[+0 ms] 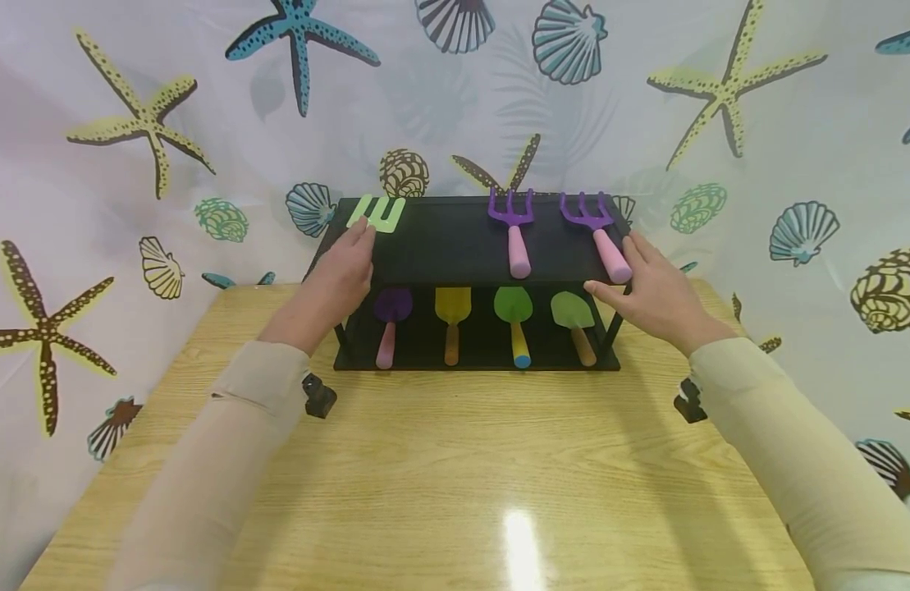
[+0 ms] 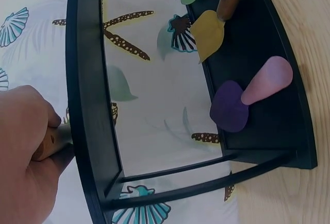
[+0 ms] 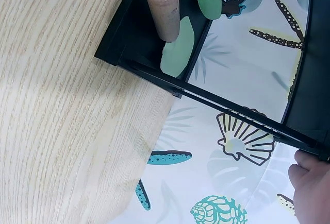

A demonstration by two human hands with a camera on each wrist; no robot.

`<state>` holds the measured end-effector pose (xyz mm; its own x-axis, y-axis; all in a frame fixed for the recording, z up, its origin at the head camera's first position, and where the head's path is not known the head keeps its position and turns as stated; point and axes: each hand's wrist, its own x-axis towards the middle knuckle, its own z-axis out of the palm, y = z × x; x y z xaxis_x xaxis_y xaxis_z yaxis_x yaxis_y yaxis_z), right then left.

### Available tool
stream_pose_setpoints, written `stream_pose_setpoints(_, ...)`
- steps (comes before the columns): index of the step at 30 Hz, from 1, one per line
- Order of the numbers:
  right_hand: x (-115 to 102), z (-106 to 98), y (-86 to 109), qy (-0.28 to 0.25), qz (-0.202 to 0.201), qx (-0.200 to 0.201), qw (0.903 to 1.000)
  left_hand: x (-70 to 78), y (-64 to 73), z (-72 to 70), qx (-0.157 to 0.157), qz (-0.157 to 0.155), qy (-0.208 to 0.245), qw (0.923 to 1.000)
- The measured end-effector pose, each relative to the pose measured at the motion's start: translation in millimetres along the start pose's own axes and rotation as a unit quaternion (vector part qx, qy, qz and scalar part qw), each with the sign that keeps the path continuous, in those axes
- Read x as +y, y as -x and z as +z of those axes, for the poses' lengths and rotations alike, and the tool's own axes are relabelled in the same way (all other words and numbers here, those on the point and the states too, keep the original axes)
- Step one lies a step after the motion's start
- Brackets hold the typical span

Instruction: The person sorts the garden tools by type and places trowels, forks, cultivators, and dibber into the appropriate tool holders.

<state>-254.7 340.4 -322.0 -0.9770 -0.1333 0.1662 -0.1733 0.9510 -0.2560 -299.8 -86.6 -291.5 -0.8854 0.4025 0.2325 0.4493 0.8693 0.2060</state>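
Observation:
On the upper level of a black two-tier rack [image 1: 440,246], my left hand [image 1: 341,275] grips a light green hand fork [image 1: 381,215]; its wooden handle [image 2: 47,145] shows between thumb and fingers in the left wrist view. The fork's tines lie over the rack's left end. My right hand [image 1: 657,291] is at the right end of the same level, fingers extended along its edge and thumb apart by the front rim. Right beside those fingers lies a purple hand fork [image 1: 610,250] with a pink handle. Another purple fork [image 1: 519,246] lies to its left.
The lower level carries several trowels: a purple one [image 1: 393,305], a yellow one [image 1: 452,308], a green one [image 1: 514,305] and a pale green one [image 1: 571,310]. The rack stands on a wooden table [image 1: 455,460] before a shell-patterned curtain [image 1: 455,98].

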Motion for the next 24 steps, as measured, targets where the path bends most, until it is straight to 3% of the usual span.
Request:
stream_pose_setpoints(4,0,1,-0.4,0.001,-0.001,0.001,1.0000,4.3,-5.5,4.4,-0.015,-0.018,0.010,0.9997)
stream_pose_setpoints(12,2,2,-1.1,0.000,-0.002,0.001,1.0000,7.5,-13.8,12.6,0.004,-0.011,0.009,0.9999)
stream_pose_setpoints(20,1,3,-1.1,-0.003,0.000,0.000,1.0000,12.7,-25.1,17.2,-0.021,-0.036,0.024,0.9989)
stream_pose_setpoints(24,2,2,-0.9,-0.004,0.003,-0.001,1.0000,18.3,-31.2,15.8,-0.048,-0.058,0.035,0.9966)
